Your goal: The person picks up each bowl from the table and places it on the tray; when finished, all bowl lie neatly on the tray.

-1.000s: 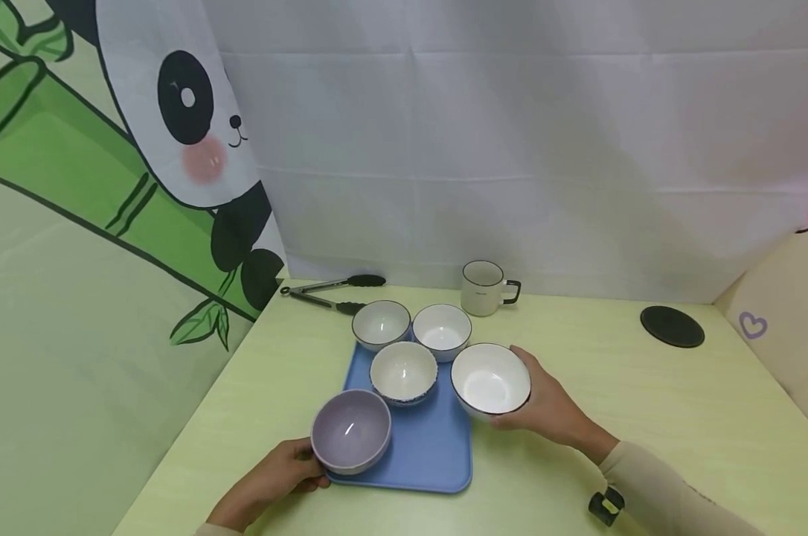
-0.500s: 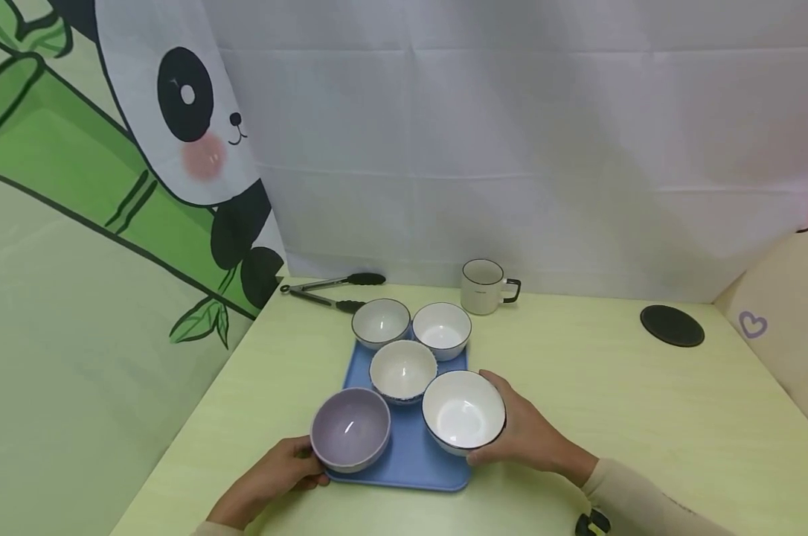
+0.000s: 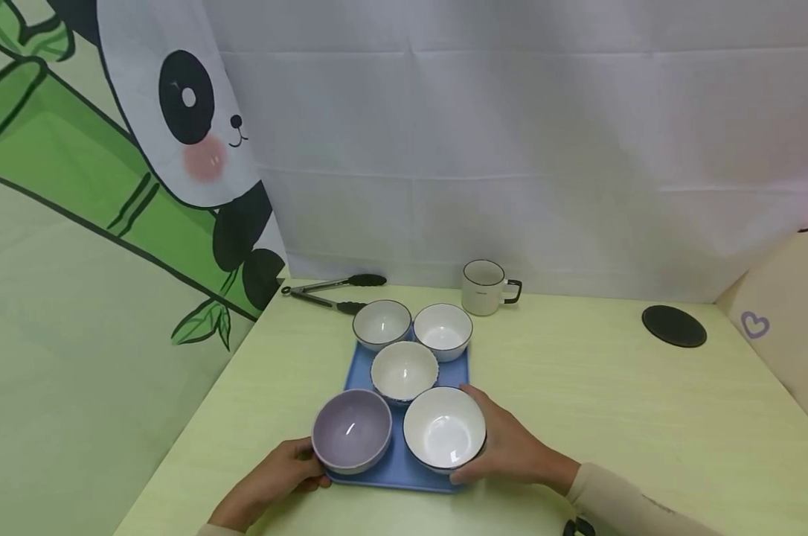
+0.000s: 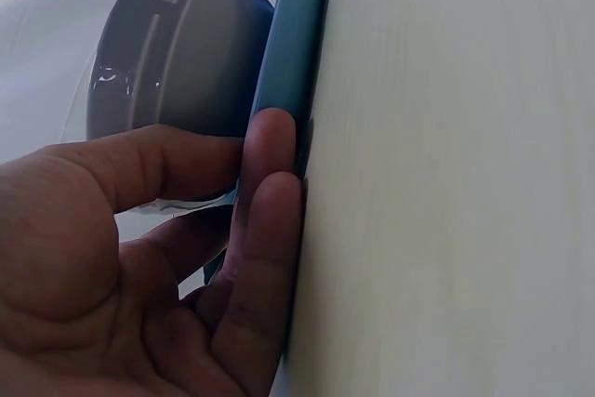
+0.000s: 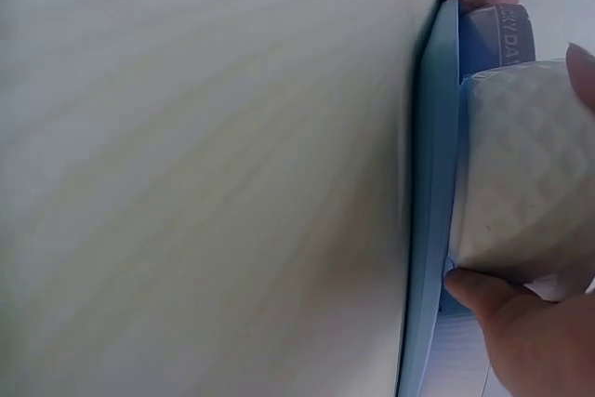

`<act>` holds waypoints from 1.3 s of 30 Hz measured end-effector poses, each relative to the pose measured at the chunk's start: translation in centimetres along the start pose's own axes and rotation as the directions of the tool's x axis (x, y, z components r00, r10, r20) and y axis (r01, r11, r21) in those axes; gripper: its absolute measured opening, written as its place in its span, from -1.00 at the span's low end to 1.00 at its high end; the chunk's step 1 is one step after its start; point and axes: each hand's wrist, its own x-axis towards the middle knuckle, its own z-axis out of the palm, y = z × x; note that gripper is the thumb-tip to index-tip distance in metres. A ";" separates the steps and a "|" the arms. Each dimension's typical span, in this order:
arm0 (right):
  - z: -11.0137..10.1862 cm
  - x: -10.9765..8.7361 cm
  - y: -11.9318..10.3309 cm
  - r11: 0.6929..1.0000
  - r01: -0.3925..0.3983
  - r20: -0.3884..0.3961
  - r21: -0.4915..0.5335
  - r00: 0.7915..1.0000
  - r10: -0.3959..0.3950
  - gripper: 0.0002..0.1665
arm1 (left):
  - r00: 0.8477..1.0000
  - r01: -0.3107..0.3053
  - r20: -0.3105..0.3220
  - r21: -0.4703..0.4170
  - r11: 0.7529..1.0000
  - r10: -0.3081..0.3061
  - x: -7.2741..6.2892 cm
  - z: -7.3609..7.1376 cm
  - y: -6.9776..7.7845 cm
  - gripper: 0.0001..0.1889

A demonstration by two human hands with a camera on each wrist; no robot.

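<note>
On a blue tray [image 3: 399, 469] stand several bowls. My left hand [image 3: 273, 473] pinches the tray's near left corner, beside a purple bowl [image 3: 352, 432]; in the left wrist view the thumb lies at the inner side of the tray edge [image 4: 290, 44] and two fingertips at its outer side. My right hand [image 3: 511, 447] grips a white bowl [image 3: 444, 428] with a dark rim at the tray's near right. Its outside shows a quilted pattern in the right wrist view, its base right at the tray surface. Behind it sits a wavy-rimmed bowl [image 3: 404, 371].
Two more bowls, a grey-white one [image 3: 381, 324] and a white one [image 3: 443, 327], stand at the tray's far end. Black-tipped tongs [image 3: 324, 296], a mug [image 3: 483, 289] and a black round mat [image 3: 674, 326] lie farther back on the table. A white cloth [image 3: 524, 149] hangs behind.
My right hand has carried the white bowl left and towards me, from the tray's right edge to its near right part beside the purple bowl. The left hand has stayed at the tray corner.
</note>
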 end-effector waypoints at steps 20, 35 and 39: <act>1.0 0.5 0.2 0.999 0.026 0.080 -0.021 0.996 -0.024 0.51 | 1.000 -0.014 -0.004 -0.005 1.000 0.014 -0.1 -0.1 0.0 -0.59; 0.3 1.3 0.3 0.994 0.029 0.138 -0.109 0.990 -0.014 0.65 | 0.998 -0.026 -0.056 0.102 0.994 0.032 -0.1 -2.1 1.0 -0.60; -0.7 1.3 0.1 0.993 0.028 0.162 -0.116 0.987 -0.009 0.64 | 0.992 -0.071 -0.086 0.254 0.964 0.096 -0.3 -3.9 3.3 -0.50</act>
